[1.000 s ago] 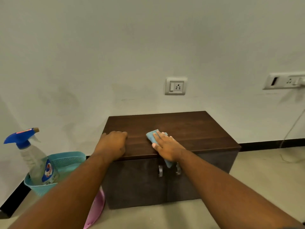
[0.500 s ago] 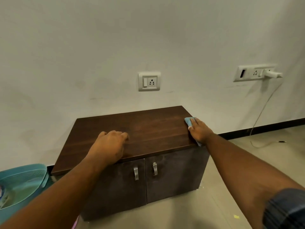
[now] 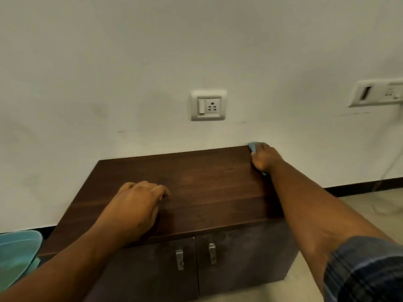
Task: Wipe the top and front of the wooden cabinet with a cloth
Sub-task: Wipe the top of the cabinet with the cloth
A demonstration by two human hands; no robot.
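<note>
The dark wooden cabinet [image 3: 207, 184] stands against the white wall, with its top and two front doors in view. My right hand [image 3: 265, 159] lies over a light blue cloth [image 3: 253, 146] and presses it onto the back right corner of the top, close to the wall. Only small bits of the cloth show past the fingers. My left hand [image 3: 135, 210] rests on the front left part of the top with its fingers loosely bent, holding nothing.
Two metal door handles [image 3: 180, 259] hang on the cabinet front. A teal plastic basket [image 3: 17, 253] sits on the floor at the left. On the wall are a socket [image 3: 208, 105] and a switch panel [image 3: 377, 93], with a cable [image 3: 390, 166] hanging at the right.
My right hand slid the cloth from the front middle of the top to the right edge, then back to the rear right corner. My left hand stayed put. The view shifted, hiding the spray bottle.
</note>
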